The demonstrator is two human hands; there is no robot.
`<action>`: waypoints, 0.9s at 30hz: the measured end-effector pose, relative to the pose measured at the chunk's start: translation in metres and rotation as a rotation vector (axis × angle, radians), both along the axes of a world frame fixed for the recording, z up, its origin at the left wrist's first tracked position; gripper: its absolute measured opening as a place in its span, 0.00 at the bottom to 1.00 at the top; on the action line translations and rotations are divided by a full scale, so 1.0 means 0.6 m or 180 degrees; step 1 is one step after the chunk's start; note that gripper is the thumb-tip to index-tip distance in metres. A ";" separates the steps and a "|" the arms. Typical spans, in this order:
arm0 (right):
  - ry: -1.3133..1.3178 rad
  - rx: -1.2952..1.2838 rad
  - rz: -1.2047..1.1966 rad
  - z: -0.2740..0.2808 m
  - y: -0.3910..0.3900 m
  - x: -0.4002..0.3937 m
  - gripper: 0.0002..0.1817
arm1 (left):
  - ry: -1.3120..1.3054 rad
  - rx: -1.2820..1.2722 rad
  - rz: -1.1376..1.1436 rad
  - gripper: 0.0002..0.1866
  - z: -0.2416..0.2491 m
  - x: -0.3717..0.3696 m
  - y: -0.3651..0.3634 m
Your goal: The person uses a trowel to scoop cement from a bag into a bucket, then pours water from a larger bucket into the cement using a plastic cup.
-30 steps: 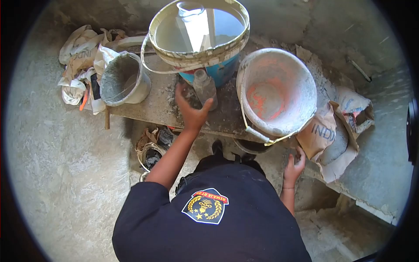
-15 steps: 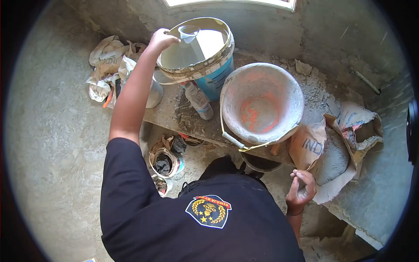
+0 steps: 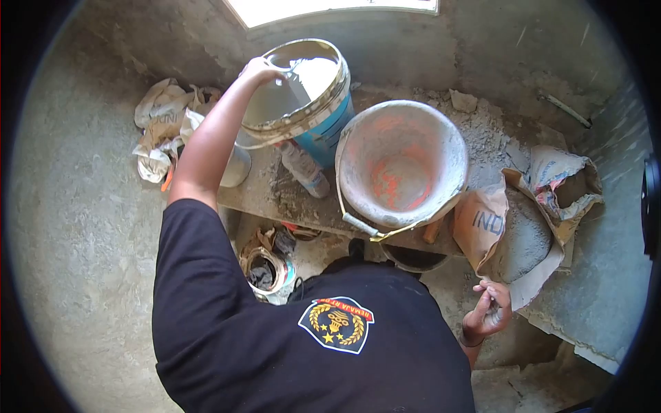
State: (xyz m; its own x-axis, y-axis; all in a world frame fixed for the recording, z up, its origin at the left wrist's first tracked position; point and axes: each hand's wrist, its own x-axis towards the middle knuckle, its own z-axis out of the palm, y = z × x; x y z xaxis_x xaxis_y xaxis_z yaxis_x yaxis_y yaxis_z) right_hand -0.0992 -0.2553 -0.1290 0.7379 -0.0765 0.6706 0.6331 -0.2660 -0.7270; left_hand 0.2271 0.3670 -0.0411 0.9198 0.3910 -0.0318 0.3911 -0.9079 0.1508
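Note:
My left hand reaches over the rim of a large blue bucket of cloudy water. Its fingers are closed on the rim of a clear plastic cup at the water's near-left side; much of the cup is hidden. My right hand is low at the right, thumb and fingers pinched together beside the bottom corner of an open paper cement bag. Whatever is in that pinch, if anything, is too small to make out. Between the hands stands a cement-crusted bucket, orange showing inside, its handle hanging forward.
A dusty plastic bottle leans by the blue bucket. Grey cement powder fills the torn bag, with another torn bag behind. Crumpled sacks lie far left. Below the ledge are a small bucket and a dark basin.
My left hand has moved from the bucket's rim inward onto the floating cup and closed on it. My right hand has shifted slightly right and down, still pinched. The view has tilted a little.

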 end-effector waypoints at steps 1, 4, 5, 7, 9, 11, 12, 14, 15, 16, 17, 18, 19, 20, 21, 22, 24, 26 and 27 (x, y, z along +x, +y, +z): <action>0.0040 -0.0036 0.0029 -0.002 0.003 -0.006 0.10 | 0.0172 -0.0054 0.0045 0.32 0.008 -0.002 -0.008; -0.0020 0.0035 -0.0057 -0.003 0.021 -0.004 0.10 | -0.0054 -0.0058 0.0035 0.28 -0.002 -0.004 -0.015; -0.0034 0.0001 -0.0166 -0.001 0.028 -0.003 0.09 | -0.0229 -0.0071 0.0036 0.25 -0.009 -0.003 -0.014; -0.0063 -0.0049 -0.0270 0.003 0.038 0.000 0.07 | 0.0009 -0.0028 -0.0047 0.29 -0.008 0.003 -0.017; -0.0069 0.0000 -0.0259 0.004 0.046 0.001 0.07 | -0.0316 -0.0143 0.0120 0.35 -0.013 0.002 -0.023; -0.0054 -0.0036 -0.0266 0.005 0.051 0.002 0.07 | -0.0489 -0.0250 0.0084 0.38 -0.017 -0.004 -0.029; -0.0029 -0.0055 -0.0276 0.006 0.054 0.002 0.07 | -0.0627 -0.0325 -0.0046 0.39 -0.014 -0.012 -0.039; -0.0028 -0.0087 -0.0284 0.010 0.060 0.003 0.07 | -0.0884 -0.0199 -0.0075 0.42 -0.044 0.014 -0.016; -0.0013 -0.0117 -0.0281 0.011 0.063 0.002 0.08 | -0.0890 -0.0204 -0.0089 0.42 -0.042 0.014 -0.021; -0.0023 -0.0117 -0.0297 0.013 0.065 0.001 0.08 | -0.0880 -0.0317 -0.0036 0.44 -0.035 0.006 -0.033; -0.0033 -0.0084 -0.0286 0.014 0.068 0.000 0.08 | -0.0867 -0.0428 0.0017 0.46 -0.028 -0.003 -0.045; -0.0041 -0.0051 -0.0273 0.015 0.070 -0.002 0.08 | -0.0866 -0.0440 0.0000 0.47 -0.021 -0.013 -0.061; -0.0047 -0.0053 -0.0288 0.015 0.071 -0.004 0.08 | -0.0872 -0.0444 -0.0014 0.47 -0.022 -0.008 -0.061; -0.0019 -0.0038 -0.0287 0.016 0.072 -0.005 0.08 | -0.0754 -0.0392 -0.0049 0.46 -0.024 -0.002 -0.063; 0.0005 -0.0020 -0.0287 0.017 0.073 -0.005 0.08 | -0.0641 -0.0338 -0.0085 0.45 -0.029 0.007 -0.062; -0.0005 -0.0020 -0.0298 0.017 0.074 -0.006 0.08 | -0.0718 -0.0291 -0.0156 0.44 -0.036 0.013 -0.060; 0.0002 -0.0060 -0.0300 0.019 0.076 -0.006 0.08 | -0.0682 -0.0414 -0.0222 0.44 -0.035 0.014 -0.063; 0.0007 -0.0084 -0.0320 0.022 0.078 -0.007 0.08 | -0.0734 -0.0521 -0.0213 0.43 -0.024 -0.002 -0.085; 0.0022 -0.0108 -0.0332 0.024 0.079 -0.007 0.07 | -0.0736 -0.0524 -0.0223 0.43 -0.031 0.004 -0.079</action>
State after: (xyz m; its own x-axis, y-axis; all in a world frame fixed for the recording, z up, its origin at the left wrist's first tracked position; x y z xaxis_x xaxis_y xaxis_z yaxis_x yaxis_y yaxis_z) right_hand -0.1033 -0.2081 -0.1149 0.7317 -0.1307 0.6689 0.5955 -0.3547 -0.7208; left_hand 0.2295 0.3198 -0.0596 0.9346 0.3333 0.1241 0.2665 -0.8873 0.3763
